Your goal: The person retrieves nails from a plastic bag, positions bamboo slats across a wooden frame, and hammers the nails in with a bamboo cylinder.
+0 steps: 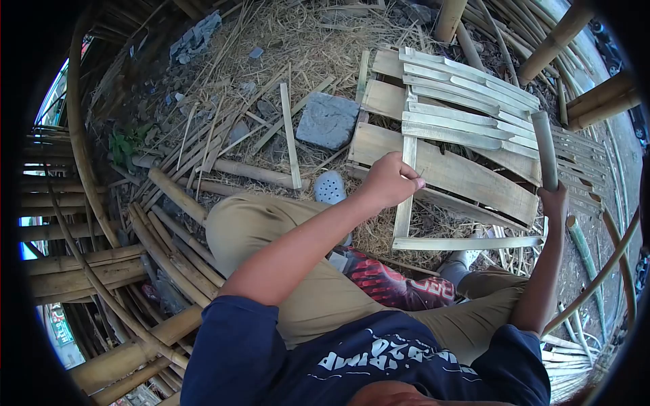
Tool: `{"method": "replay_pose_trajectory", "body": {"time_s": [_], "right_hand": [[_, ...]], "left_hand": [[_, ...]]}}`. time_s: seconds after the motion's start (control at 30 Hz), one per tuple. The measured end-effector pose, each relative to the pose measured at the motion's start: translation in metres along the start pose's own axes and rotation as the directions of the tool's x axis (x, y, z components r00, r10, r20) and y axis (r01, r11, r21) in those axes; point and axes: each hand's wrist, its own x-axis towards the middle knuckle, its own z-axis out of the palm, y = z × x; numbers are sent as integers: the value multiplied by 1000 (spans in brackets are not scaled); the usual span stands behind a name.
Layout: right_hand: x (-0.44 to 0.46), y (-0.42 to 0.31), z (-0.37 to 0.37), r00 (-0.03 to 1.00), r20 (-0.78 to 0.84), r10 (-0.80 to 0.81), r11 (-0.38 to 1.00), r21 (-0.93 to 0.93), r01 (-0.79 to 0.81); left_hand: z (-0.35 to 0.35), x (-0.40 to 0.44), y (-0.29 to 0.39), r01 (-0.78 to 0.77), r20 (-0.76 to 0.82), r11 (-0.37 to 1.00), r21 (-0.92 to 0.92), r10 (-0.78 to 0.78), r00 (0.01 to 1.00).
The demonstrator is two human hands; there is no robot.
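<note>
My left hand (395,181) is closed in a pinch above the wooden planks (447,162); a small thing, perhaps a nail, shows at its fingertips, too tiny to make out. On the right, my right hand (554,200) is wrapped round the lower end of a short bamboo stick (545,149), held upright beside the slats. Pale split bamboo slats (467,128) lie in a row across a frame on the planks. One frame strip (404,210) runs down under my left hand and meets a crosswise strip (467,242) near my legs.
A grey stone block (328,120) sits left of the planks. Loose bamboo strips (290,135) and straw cover the ground beyond my knee. Bamboo poles (112,271) are stacked at the left, and thick bamboo posts (558,47) stand at the upper right.
</note>
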Motion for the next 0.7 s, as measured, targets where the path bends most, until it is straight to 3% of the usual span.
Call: {"method": "replay_pose_trajectory", "body": {"time_s": [0.07,0.17,0.27,0.37,0.5,0.53,0.7], "right_hand": [[-17,-14,2,996,-10,-84,996,18,85],[-44,-42,-5,989,32,-143,987,77,141],[-61,-55,-13,976,67,-206,978,45,204],[-93,-110,-46,959,186,-215,963,206,176],[-108,-154,-74,924,311,-220,945,301,124],[-101,-150,-68,908,308,-283,904,402,146],[-113,-175,-76,912,302,-278,891,437,127]], "left_hand": [[-4,-5,14,18,16,989,147,-21,1000],[-14,-9,37,67,196,960,272,-123,973],[-11,-9,38,-58,160,916,398,-7,987],[-13,-19,67,-6,126,861,509,-68,990],[-13,-26,81,-78,140,844,530,3,990],[-13,-29,88,-87,139,840,535,14,990],[-2,-30,103,-118,88,765,633,80,993]]}}
